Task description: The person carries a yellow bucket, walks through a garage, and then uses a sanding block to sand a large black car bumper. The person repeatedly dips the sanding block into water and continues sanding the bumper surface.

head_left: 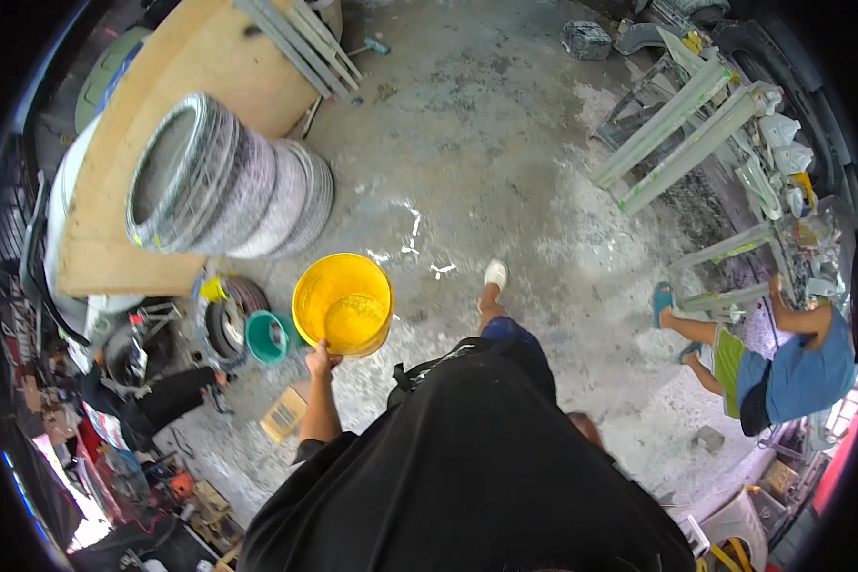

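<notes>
The left hand (322, 362) is clamped on the near rim of a yellow bucket (312, 296), which hangs over the concrete floor (467, 124), ahead of the wearer and left of the middle, its open mouth facing up. The hands are not together on the bucket. On the right, a patch of skin at the edge of the black shirt (467, 458) is probably part of the right arm; I cannot tell what the right hand is doing.

Much crowds the left side. A green pail (269, 351) sits just left of the bucket, beside tyres lying on the floor (248, 294) with a yellow item (214, 289) on them. Beyond, a stack of dusty tyres (243, 181) blocks the way toward a large wooden board (95, 229), across whose far end lie grey bars (300, 43). A cardboard box (284, 415) lies left of the wearer's forearm, and a person in dark trousers (167, 410) is farther left.

Ahead, white marks (414, 224) dot the floor near the wearer's white shoe (496, 273). To the right, pale beams (672, 119) jut into the floor space, and a co-worker in a blue top (810, 372) bends beside them, well apart from the bucket.
</notes>
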{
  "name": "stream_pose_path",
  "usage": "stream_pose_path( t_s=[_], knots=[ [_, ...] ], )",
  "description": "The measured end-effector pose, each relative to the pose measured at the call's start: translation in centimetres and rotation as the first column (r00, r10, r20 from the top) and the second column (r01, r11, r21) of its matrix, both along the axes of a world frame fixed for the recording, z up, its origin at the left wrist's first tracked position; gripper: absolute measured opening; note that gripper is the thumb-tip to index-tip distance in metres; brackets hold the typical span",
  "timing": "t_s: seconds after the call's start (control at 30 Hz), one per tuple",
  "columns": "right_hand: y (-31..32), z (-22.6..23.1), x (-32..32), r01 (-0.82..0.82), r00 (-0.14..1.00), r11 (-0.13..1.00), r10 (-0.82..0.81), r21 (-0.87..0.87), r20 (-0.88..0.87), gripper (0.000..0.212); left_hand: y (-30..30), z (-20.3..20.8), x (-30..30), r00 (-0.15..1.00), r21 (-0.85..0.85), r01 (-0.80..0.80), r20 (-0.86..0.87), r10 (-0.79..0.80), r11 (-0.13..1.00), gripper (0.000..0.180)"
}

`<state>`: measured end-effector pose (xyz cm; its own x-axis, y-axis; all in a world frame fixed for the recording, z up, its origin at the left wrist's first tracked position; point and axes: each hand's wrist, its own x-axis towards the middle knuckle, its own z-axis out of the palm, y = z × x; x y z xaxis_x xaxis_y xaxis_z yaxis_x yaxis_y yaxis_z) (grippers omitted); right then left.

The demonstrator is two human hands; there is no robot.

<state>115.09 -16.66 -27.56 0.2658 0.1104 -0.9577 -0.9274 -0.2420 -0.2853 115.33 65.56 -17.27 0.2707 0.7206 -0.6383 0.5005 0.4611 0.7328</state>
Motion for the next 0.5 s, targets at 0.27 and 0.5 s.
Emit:
stream_pose_path(
  t_s=[0.27, 0.5],
  knots=[
    [13.3, 6.3, 63.2, 0.047, 0.890, 0.983, 0.040, -0.179, 0.454, 0.033, 3.1, 2.3, 31.1, 0.990, 0.048, -0.110, 0.098, 0.105, 0.993, 0.043],
    [22.4, 8.7, 99.9, -0.111, 0.645, 0.991, 0.129, -0.075, 0.754, 0.024, 5.9, -2.6, 57.4, 0.937, -0.120, -0.343, 0.028, 0.349, 0.932, 0.042]
  ],
)
